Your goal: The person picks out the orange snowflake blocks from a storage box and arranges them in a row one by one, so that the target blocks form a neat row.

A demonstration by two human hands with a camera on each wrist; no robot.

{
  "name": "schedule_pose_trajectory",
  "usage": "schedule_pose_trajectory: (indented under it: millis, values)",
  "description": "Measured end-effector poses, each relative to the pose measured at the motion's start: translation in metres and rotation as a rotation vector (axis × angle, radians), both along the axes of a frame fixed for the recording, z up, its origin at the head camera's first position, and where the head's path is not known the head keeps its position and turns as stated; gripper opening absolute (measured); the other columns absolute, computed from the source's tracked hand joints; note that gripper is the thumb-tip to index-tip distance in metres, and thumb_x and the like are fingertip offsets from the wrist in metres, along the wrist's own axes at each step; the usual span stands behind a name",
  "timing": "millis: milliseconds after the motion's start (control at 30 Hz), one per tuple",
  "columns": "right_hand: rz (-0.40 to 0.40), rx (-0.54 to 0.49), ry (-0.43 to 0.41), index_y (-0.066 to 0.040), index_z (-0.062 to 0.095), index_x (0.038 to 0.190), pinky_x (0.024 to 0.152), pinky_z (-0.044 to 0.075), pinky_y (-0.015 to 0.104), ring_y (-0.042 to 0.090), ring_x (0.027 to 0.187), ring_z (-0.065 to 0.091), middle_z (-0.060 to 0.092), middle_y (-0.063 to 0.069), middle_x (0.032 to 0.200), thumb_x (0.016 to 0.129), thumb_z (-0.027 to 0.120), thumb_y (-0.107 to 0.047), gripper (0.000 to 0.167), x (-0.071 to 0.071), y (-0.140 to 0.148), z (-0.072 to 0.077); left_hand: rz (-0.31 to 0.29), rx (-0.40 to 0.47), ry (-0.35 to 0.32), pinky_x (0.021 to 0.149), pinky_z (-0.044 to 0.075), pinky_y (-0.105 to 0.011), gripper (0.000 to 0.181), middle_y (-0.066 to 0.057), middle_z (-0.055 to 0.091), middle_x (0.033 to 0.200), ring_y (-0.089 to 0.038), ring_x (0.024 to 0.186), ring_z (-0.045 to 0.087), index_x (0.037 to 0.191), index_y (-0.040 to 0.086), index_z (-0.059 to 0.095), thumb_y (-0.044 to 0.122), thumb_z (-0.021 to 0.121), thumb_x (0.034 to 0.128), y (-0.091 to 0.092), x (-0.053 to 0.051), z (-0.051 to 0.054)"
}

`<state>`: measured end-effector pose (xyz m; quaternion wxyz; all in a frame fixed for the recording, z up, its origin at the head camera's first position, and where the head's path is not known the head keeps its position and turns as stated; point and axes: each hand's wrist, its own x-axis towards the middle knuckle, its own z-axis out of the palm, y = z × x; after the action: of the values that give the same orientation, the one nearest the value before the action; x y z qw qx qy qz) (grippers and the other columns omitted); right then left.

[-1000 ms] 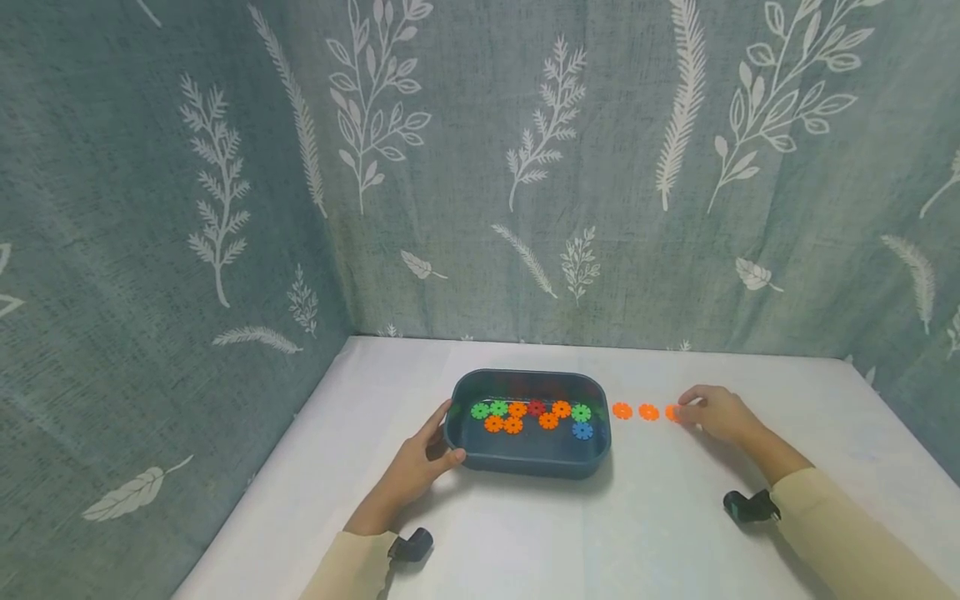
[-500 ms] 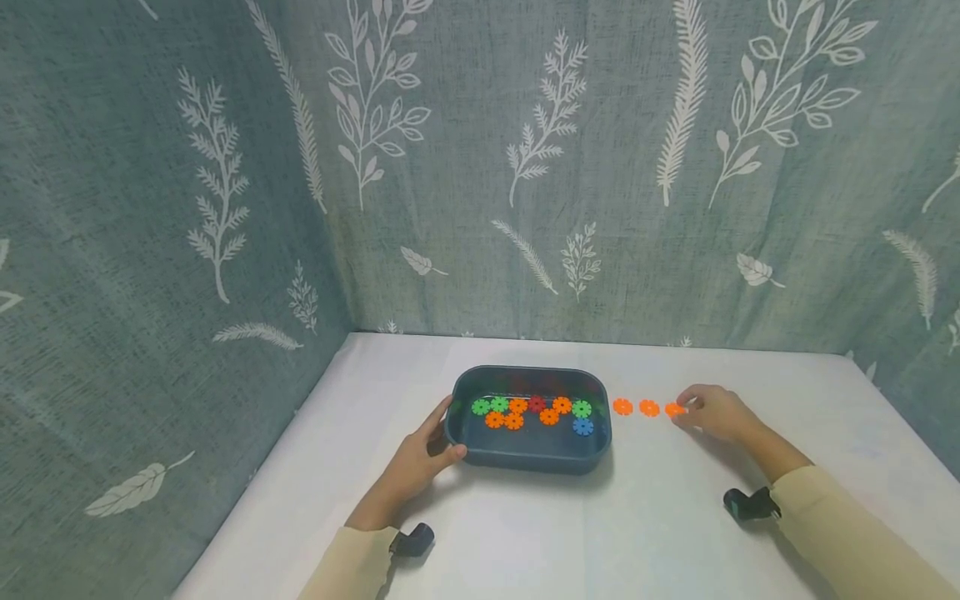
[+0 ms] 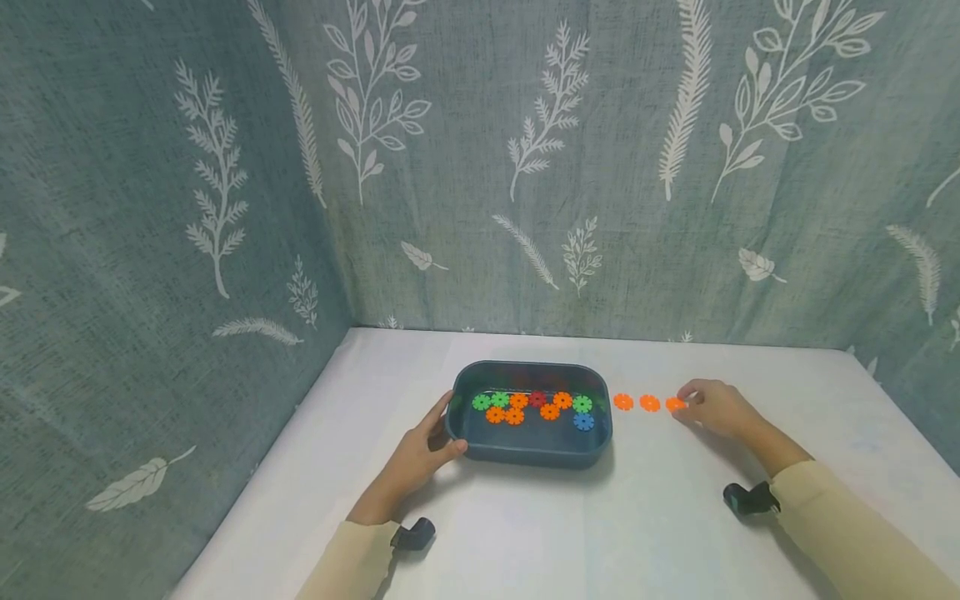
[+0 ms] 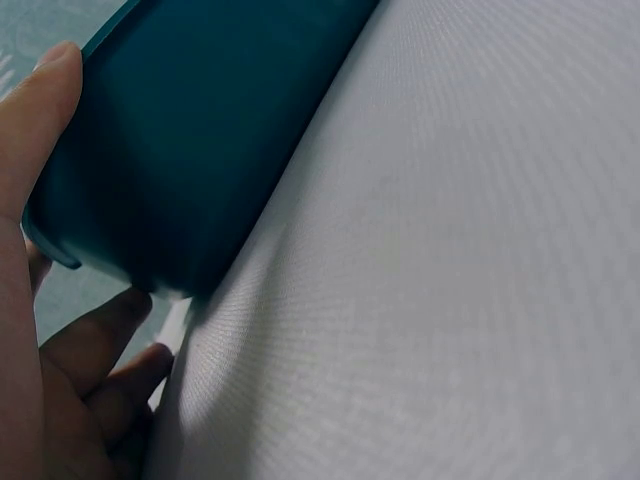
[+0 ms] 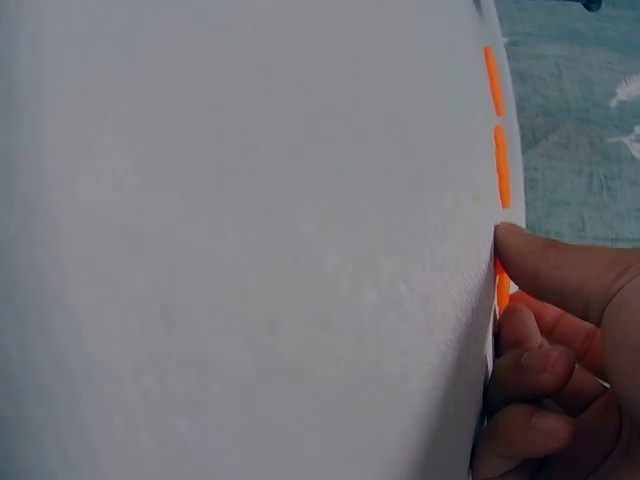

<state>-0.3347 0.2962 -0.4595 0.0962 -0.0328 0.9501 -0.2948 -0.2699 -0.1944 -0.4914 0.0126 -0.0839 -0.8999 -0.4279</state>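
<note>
A dark blue-green plastic tub [image 3: 525,455] stands on the white table. My left hand [image 3: 414,461] grips its left end, thumb at the front rim and fingers around the side; the left wrist view shows the thumb [image 4: 50,95] against the tub wall [image 4: 190,140]. Right of the tub, three orange notched interlocking discs lie in a row. My right hand [image 3: 717,407] pinches the rightmost orange disc [image 3: 673,404] between thumb and index finger, and the hand partly covers it. The middle disc [image 3: 650,403] and the one nearest the tub [image 3: 623,402] lie flat.
Inside the tub lie several orange discs [image 3: 550,412], several green ones [image 3: 482,402], a red one [image 3: 537,399] and a blue one [image 3: 583,422]. A leaf-patterned curtain [image 3: 465,167] borders the white table [image 3: 517,533] at the back and left.
The right fingers have shifted slightly at the rightmost disc, which shows a little more. The whole head view has slid up slightly; the left hand keeps its hold on the tub.
</note>
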Motion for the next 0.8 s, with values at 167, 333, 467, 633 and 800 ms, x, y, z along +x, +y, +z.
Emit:
schedule_pose_trajectory:
  millis: [167, 333, 467, 633, 800]
  values:
    - [0.040, 0.005, 0.031, 0.001, 0.063, 0.112, 0.066, 0.050, 0.039, 0.027, 0.082, 0.057, 0.062, 0.015, 0.095, 0.087, 0.074, -0.024, 0.038, 0.0009, -0.0004, 0.0025, -0.003, 0.007, -0.001, 0.107, 0.021, -0.065, 0.087, -0.014, 0.047, 0.144, -0.033, 0.134, 0.043, 0.155, 0.037, 0.024, 0.048, 0.073, 0.0842, 0.0005, 0.0011, 0.0006]
    - [0.048, 0.011, 0.039, 0.002, 0.063, 0.112, 0.067, 0.050, 0.040, 0.028, 0.083, 0.058, 0.062, 0.016, 0.096, 0.087, 0.073, -0.025, 0.039, 0.0011, -0.0007, 0.0029, -0.001, 0.010, -0.004, 0.107, 0.021, -0.065, 0.087, -0.014, 0.047, 0.145, -0.033, 0.134, 0.042, 0.154, 0.038, 0.024, 0.048, 0.073, 0.0841, 0.0014, 0.0012, 0.0023]
    - [0.039, 0.017, 0.038, 0.002, 0.063, 0.112, 0.069, 0.051, 0.042, 0.030, 0.086, 0.059, 0.062, 0.017, 0.097, 0.087, 0.073, -0.026, 0.039, 0.0007, -0.0011, 0.0024, 0.003, 0.009, -0.008, 0.107, 0.021, -0.065, 0.087, -0.013, 0.046, 0.145, -0.032, 0.134, 0.042, 0.154, 0.038, 0.023, 0.049, 0.073, 0.0838, 0.0017, 0.0013, 0.0028]
    - [0.015, 0.022, 0.027, 0.001, 0.063, 0.112, 0.070, 0.051, 0.043, 0.031, 0.087, 0.059, 0.062, 0.018, 0.099, 0.087, 0.073, -0.026, 0.038, -0.0005, -0.0013, 0.0003, 0.000, 0.011, -0.003, 0.108, 0.021, -0.065, 0.087, -0.014, 0.047, 0.145, -0.033, 0.134, 0.043, 0.155, 0.037, 0.024, 0.049, 0.073, 0.0838, 0.0015, 0.0020, 0.0028]
    - [0.017, 0.015, 0.006, 0.001, 0.062, 0.113, 0.068, 0.052, 0.041, 0.028, 0.083, 0.059, 0.063, 0.017, 0.099, 0.086, 0.075, -0.026, 0.041, -0.0022, -0.0018, 0.0027, -0.003, 0.009, 0.003, 0.107, 0.021, -0.066, 0.087, -0.014, 0.048, 0.144, -0.033, 0.133, 0.043, 0.155, 0.037, 0.024, 0.049, 0.073, 0.0842, 0.0000, 0.0019, 0.0033]
